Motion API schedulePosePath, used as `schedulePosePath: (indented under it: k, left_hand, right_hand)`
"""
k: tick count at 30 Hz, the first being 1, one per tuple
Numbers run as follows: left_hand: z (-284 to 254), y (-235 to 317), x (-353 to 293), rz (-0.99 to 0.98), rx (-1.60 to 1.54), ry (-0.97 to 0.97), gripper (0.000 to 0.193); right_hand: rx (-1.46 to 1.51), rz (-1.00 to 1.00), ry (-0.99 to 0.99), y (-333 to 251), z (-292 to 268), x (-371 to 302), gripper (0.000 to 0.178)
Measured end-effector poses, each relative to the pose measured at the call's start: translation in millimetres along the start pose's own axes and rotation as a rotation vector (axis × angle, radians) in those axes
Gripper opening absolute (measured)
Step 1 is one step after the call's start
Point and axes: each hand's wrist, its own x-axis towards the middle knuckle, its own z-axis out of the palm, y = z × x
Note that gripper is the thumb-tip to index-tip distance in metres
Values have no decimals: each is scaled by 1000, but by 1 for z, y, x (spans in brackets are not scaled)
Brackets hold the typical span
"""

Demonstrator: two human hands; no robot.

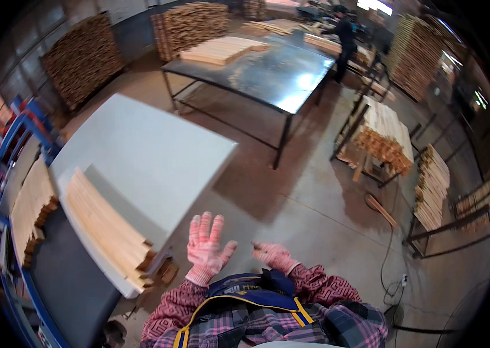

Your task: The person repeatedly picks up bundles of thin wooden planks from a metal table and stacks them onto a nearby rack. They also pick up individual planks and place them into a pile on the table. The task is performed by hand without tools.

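Both my hands wear pink-and-white striped work gloves. My left hand [205,246] is raised with its fingers stretched and the thumb out to the side, holding nothing. It is nearest to a row of pale wooden slats [109,226] lying along the near edge of a light grey tabletop [152,139]. The slats' uneven ends stick out over that table's right corner. In front of my apron [256,284], my right hand [276,256] points leftward with a finger extended; its other fingers are partly hidden. Neither glove touches the wood.
A blue-framed machine [22,145] with more slats [33,209] stands left. Ahead is a metal table [262,75] carrying boards [224,49]. Racks of slats [381,136] stand right, near a floor cable [387,261]. A person [345,40] stands far back.
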Motion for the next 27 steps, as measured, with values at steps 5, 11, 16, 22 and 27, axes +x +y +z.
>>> schedulePosePath:
  k: [5, 11, 16, 22, 27]
  left_hand:
    - [128, -79, -11, -120, -25, -536, 74]
    - [298, -322, -130, 9, 91, -1305, 51]
    - [299, -354, -85, -19, 252, -1289, 38]
    - [284, -145, 226, -218, -23, -507, 58]
    - [302, -91, 351, -76, 167, -406, 69]
  right_hand:
    - [85, 204, 58, 31, 23, -49, 55]
    - [179, 394, 368, 47, -43, -28, 51]
    - [112, 525, 262, 44, -65, -5, 60]
    - [121, 630, 390, 28, -155, 44, 59]
    - [260, 762, 420, 60, -185, 76, 67]
